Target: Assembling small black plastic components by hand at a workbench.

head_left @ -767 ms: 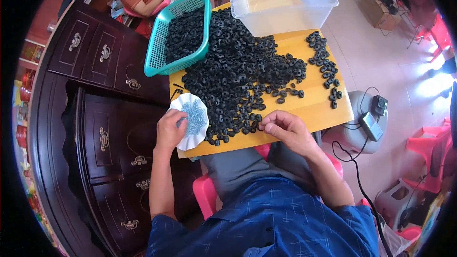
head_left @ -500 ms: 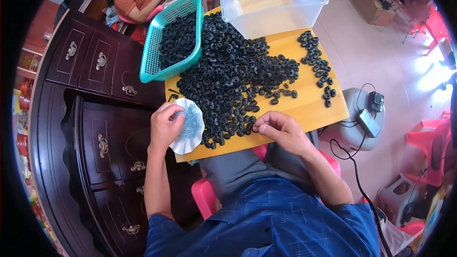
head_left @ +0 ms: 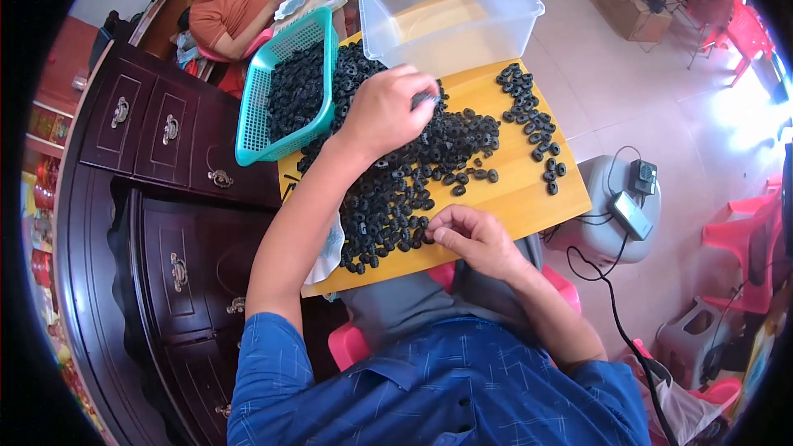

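- The heap of small black rings [head_left: 413, 173] covers the middle of the yellow board [head_left: 529, 198]; take that board as your reference for everything else.
- Your left hand [head_left: 384, 111] is raised over the far part of the heap, fingers curled shut around something small and dark at the fingertips [head_left: 425, 97], close to the clear plastic bin [head_left: 450, 4] at the board's far edge. Keep that pinch firm and carry the piece clear over the bin's near wall before you let go.
- Your right hand [head_left: 471, 235] rests at the board's near edge, fingertips pinched together on rings at the heap's near fringe. Work from that fringe rather than digging into the middle, so that nothing rolls off the board.
- A white crumpled sheet [head_left: 332, 248] lies at the board's near-left corner, partly hidden under your left forearm.
- The teal basket [head_left: 285, 87], also full of black rings, leans on the board's far-left side.
- A loose trail of rings [head_left: 533, 124] runs along the board's right side; mind it.
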The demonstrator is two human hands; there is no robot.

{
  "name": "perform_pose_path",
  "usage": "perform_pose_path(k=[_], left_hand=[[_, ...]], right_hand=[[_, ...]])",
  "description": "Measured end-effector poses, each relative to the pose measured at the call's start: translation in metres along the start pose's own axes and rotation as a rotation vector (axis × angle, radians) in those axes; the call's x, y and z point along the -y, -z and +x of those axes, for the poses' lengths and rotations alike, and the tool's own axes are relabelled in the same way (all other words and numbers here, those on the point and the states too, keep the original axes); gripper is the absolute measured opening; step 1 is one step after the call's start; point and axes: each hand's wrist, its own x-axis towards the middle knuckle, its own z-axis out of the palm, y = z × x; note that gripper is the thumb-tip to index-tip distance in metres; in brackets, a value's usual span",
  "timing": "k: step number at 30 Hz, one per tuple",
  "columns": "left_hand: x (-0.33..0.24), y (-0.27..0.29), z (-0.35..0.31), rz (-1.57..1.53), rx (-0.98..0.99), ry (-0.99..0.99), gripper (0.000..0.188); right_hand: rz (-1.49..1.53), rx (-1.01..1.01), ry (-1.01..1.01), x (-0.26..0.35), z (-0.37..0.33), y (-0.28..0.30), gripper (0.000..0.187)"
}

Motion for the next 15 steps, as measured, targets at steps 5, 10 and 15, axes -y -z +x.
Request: perform_pose_path(k=[5, 10, 15], left_hand=[[0.007, -0.032, 0.044, 0.088, -0.036, -0.049, 0.013], [0.025, -0.05, 0.053, 0.084, -0.057, -0.016, 0.012], [0.031, -0.052, 0.056, -0.012, -0.1, 0.003, 0.014]], right_hand=[[-0.027, -0.119, 0.136, -0.009, 0.003, -0.002, 0.017], [-0.065, -0.117, 0.122, -0.003, 0.002, 0.0, 0.018], [-0.075, -0.108, 0.111, -0.001, 0.0, 0.0, 0.019]])
